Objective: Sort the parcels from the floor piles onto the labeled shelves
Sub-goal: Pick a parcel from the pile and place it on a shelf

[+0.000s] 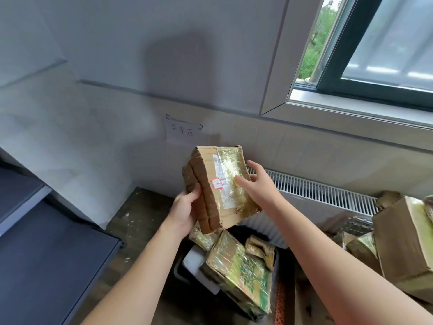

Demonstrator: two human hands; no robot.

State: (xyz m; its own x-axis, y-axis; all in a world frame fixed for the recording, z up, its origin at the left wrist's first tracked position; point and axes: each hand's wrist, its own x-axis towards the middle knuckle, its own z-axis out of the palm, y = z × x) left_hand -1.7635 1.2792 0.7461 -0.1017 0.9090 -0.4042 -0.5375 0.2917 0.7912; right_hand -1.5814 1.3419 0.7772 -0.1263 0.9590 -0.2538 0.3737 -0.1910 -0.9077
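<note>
- Left hand grips the taped parcel at its lower left edge.
- Right hand lies flat on the parcel, fingers straight.
- Shipping label and red-bordered sticker: print illegible.
- Wall sign: handwriting blurred.

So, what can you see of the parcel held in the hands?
The parcel is a worn, creased brown cardboard box under glossy clear tape, with a white label and a red-framed sticker. It is held tilted above other parcels. The left hand grips its lower left edge; the right hand rests straight-fingered on its right side.
</note>
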